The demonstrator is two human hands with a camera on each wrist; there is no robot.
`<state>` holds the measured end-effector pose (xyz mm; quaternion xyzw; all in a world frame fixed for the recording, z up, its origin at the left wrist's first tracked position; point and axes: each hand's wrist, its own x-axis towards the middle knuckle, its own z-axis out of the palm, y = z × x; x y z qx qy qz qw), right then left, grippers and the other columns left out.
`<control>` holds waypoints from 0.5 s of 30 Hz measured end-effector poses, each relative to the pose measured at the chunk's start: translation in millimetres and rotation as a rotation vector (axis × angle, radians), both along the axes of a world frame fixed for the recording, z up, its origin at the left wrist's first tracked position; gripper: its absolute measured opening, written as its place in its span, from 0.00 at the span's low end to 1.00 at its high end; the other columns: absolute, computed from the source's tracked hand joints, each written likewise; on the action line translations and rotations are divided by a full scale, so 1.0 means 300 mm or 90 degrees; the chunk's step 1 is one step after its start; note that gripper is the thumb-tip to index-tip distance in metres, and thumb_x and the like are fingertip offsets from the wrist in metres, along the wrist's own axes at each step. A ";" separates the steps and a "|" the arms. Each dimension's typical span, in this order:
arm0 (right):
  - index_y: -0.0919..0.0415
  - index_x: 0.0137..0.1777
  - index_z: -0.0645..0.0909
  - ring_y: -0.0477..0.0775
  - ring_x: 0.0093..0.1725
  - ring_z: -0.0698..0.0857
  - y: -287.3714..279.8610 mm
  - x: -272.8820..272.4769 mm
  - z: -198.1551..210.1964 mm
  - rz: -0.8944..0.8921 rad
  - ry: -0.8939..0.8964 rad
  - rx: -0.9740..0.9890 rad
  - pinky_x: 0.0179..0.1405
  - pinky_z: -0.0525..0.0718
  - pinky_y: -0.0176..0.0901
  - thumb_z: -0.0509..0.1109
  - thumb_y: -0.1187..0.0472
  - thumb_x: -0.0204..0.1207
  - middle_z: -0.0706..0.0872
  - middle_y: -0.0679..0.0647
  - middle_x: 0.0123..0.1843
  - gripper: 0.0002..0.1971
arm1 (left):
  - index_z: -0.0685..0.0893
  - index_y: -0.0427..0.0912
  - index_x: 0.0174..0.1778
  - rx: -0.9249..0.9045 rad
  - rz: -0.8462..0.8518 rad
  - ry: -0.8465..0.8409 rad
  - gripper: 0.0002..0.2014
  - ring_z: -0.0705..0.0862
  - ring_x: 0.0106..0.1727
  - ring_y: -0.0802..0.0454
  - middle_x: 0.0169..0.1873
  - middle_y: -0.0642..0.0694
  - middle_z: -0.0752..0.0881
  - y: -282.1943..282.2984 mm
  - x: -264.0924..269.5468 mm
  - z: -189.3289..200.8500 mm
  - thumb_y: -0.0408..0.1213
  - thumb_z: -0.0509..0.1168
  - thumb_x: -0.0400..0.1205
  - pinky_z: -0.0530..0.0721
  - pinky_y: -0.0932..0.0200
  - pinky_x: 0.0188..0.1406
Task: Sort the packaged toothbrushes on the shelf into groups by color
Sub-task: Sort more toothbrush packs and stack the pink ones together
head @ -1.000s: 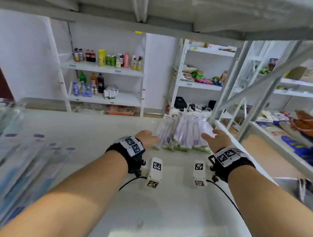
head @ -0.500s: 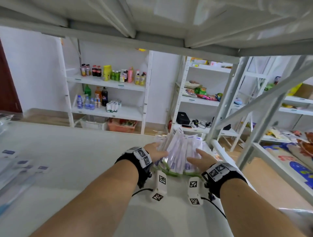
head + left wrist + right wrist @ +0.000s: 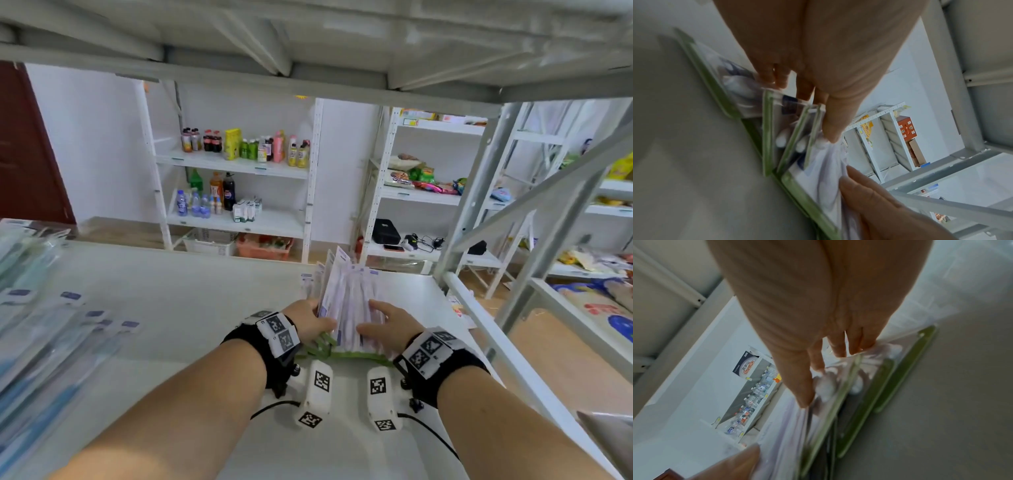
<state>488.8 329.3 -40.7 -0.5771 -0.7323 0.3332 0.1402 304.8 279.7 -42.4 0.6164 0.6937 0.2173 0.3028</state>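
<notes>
Both hands were on one bunch of purple packs (image 3: pixel 346 301), standing on their green bottom edges on the shelf (image 3: pixel 191 308), right of centre near the far edge.

Left hand (image 3: pixel 310 323) gripped the bunch's left side. In the left wrist view its thumb (image 3: pixel 834 123) pressed the front of a pack while the fingers (image 3: pixel 772 76) curled behind several packs, so a pinch across the stack. The packs fanned apart at the green edges (image 3: pixel 767 133) there.

Right hand (image 3: pixel 387 327) lay against the right face of the bunch. Fingers (image 3: pixel 838 345) were fairly straight and close together, tips pressing the clear wrap near the pack bottoms; thumb (image 3: pixel 740 462) sat apart at the frame bottom, touching the packs. Looked like a flat press, not a wrap-round grip.

The bunch leaned slightly left, tops fanned out and pointing away from the person.

Blue packs (image 3: pixel 51 342) lay flat in overlapping rows along the shelf's left side, well apart from the purple ones; blurred, count not readable.

Background: other racks with drink bottles (image 3: pixel 246 147) and snack bags (image 3: pixel 421 178).
</notes>
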 end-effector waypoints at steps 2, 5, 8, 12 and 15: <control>0.52 0.79 0.64 0.57 0.73 0.73 -0.060 -0.046 -0.004 0.011 0.023 -0.002 0.73 0.72 0.49 0.75 0.53 0.72 0.70 0.57 0.78 0.37 | 0.77 0.42 0.54 0.000 0.009 0.001 0.12 0.82 0.50 0.45 0.43 0.47 0.79 -0.074 -0.040 0.004 0.46 0.64 0.81 0.73 0.65 0.35; 0.53 0.79 0.65 0.56 0.71 0.76 -0.162 -0.123 -0.012 0.021 0.053 -0.011 0.72 0.74 0.51 0.75 0.55 0.71 0.72 0.58 0.77 0.37 | 0.77 0.42 0.50 0.002 0.025 0.018 0.11 0.78 0.41 0.51 0.40 0.48 0.78 -0.194 -0.105 0.007 0.47 0.64 0.81 0.72 0.63 0.33; 0.55 0.80 0.65 0.54 0.74 0.72 -0.273 -0.196 -0.016 0.043 0.060 -0.018 0.73 0.68 0.40 0.76 0.55 0.71 0.71 0.55 0.78 0.38 | 0.75 0.47 0.44 0.005 0.044 0.014 0.08 0.76 0.37 0.56 0.35 0.53 0.76 -0.326 -0.172 0.006 0.47 0.64 0.81 0.69 0.68 0.27; 0.57 0.80 0.63 0.52 0.77 0.68 -0.431 -0.289 -0.009 0.103 0.019 0.001 0.72 0.64 0.37 0.75 0.53 0.73 0.68 0.54 0.80 0.38 | 0.78 0.47 0.49 0.005 0.064 -0.008 0.09 0.78 0.37 0.57 0.40 0.51 0.80 -0.508 -0.265 0.007 0.47 0.65 0.80 0.70 0.69 0.28; 0.58 0.80 0.63 0.52 0.78 0.67 -0.549 -0.350 -0.017 0.112 0.028 0.003 0.73 0.63 0.37 0.75 0.52 0.72 0.67 0.54 0.80 0.39 | 0.76 0.48 0.45 -0.008 0.074 0.002 0.09 0.77 0.31 0.61 0.36 0.53 0.80 -0.628 -0.328 0.002 0.49 0.65 0.79 0.71 0.70 0.23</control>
